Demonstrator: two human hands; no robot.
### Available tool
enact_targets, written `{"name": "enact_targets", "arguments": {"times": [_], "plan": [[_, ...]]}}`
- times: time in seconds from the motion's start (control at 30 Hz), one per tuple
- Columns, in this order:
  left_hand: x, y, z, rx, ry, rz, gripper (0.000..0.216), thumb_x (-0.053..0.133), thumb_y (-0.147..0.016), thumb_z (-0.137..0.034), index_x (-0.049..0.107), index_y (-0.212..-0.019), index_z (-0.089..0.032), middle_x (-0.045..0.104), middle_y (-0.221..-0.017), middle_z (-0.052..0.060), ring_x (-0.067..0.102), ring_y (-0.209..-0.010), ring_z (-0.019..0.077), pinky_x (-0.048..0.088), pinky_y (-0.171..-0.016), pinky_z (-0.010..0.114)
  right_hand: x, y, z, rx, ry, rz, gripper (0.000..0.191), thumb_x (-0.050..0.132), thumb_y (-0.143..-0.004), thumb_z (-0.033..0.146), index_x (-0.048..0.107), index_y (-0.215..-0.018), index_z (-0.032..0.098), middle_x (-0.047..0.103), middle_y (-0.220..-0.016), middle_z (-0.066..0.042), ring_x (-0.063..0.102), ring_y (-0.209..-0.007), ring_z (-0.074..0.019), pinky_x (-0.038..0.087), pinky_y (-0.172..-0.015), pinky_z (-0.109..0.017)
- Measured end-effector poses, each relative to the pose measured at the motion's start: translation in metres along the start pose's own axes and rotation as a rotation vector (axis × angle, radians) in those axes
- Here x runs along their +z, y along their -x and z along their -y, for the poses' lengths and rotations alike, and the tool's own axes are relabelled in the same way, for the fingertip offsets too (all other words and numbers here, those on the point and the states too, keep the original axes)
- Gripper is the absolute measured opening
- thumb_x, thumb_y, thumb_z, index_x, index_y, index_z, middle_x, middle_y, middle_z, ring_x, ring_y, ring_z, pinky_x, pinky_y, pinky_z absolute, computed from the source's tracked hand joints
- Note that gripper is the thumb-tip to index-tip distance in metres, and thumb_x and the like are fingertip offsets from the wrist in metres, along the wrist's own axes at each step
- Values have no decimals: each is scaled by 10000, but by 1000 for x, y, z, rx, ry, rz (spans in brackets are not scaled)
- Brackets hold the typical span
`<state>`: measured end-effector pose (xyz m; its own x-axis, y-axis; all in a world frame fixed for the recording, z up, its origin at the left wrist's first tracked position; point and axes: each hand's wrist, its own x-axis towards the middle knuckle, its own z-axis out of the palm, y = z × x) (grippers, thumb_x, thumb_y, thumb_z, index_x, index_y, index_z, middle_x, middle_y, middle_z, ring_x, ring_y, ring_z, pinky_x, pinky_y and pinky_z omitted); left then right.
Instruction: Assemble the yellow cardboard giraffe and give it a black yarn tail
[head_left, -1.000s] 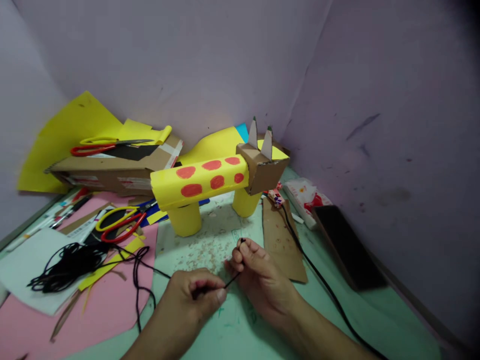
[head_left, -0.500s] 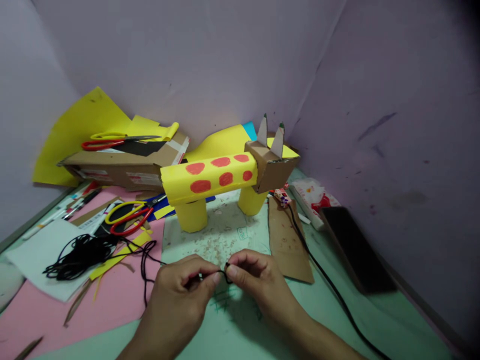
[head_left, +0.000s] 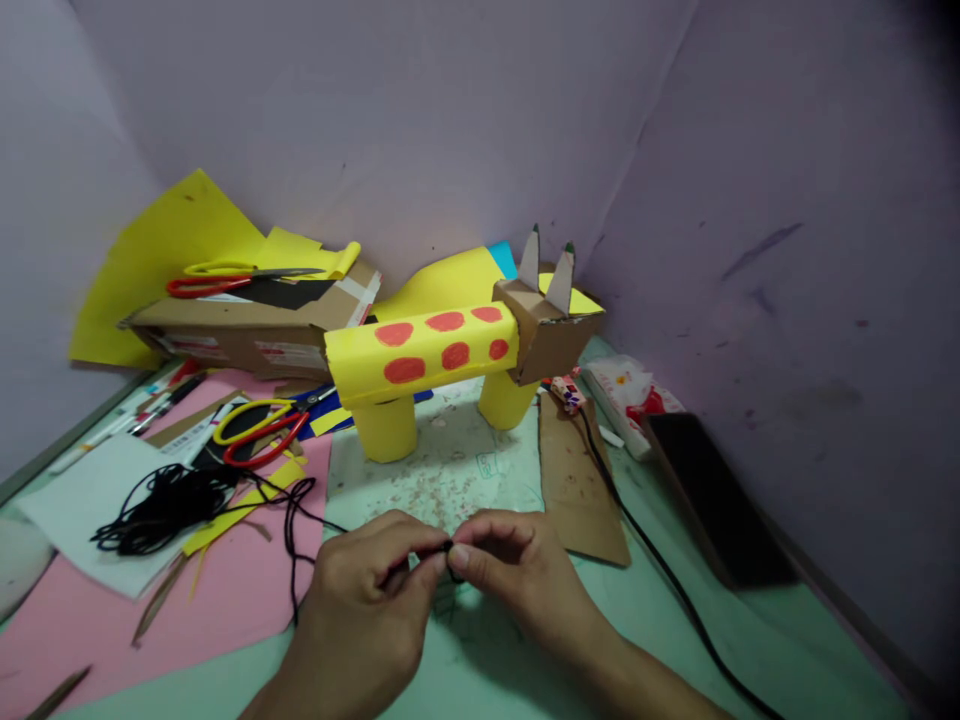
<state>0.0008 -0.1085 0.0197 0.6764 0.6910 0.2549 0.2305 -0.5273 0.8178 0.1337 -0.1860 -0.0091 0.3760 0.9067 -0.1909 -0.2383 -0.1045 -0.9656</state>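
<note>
Before the giraffe, our left hand and right hand pinched the limp, light string near its end.

Both forearms are seen reaching in from the lower edge, angled toward each other. The left hand and the right hand are held knuckles up, thumb and forefinger of each pinched together, and the fingertips of the two hands are pressed against one another.
</note>
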Motion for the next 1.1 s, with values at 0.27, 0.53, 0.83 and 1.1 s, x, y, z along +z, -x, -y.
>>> {"name": "enact_targets", "arguments": {"times": [0.27,0.53,0.83,1.1], "plan": [[-6,-3,-7,-160,199,101,180,611,-727,-178,755,-801,-258,718,-715,-10,663,-670,131,504,-590,175,-4,2,2,-4,-40,137,329,758,-631,451,636,-680,149,598,-638,1,500,-608,-104,378,-615,-241],[-8,-7,-7,-205,279,90,138,606,-702,-191,712,-615,-210,674,-605,-4,617,-589,124,460,-543,178,-3,2,2,-30,6,129,317,755,-633,442,624,-680,157,568,-617,16,487,-597,-103,380,-613,-242],[-6,-4,-7,-156,166,181,122,596,-741,-262,693,-721,-191,651,-641,8,587,-593,126,456,-536,192,-1,2,-1,-44,64,131,207,741,-651,330,654,-681,145,619,-659,-10,539,-637,-130,414,-655,-271],[-6,-6,-6,-78,141,229,101,606,-762,-235,699,-750,-196,642,-654,6,593,-610,118,452,-558,193,-3,3,-1,-157,196,135,119,687,-684,273,695,-676,155,631,-650,-24,562,-664,-151,430,-655,-273]]}}
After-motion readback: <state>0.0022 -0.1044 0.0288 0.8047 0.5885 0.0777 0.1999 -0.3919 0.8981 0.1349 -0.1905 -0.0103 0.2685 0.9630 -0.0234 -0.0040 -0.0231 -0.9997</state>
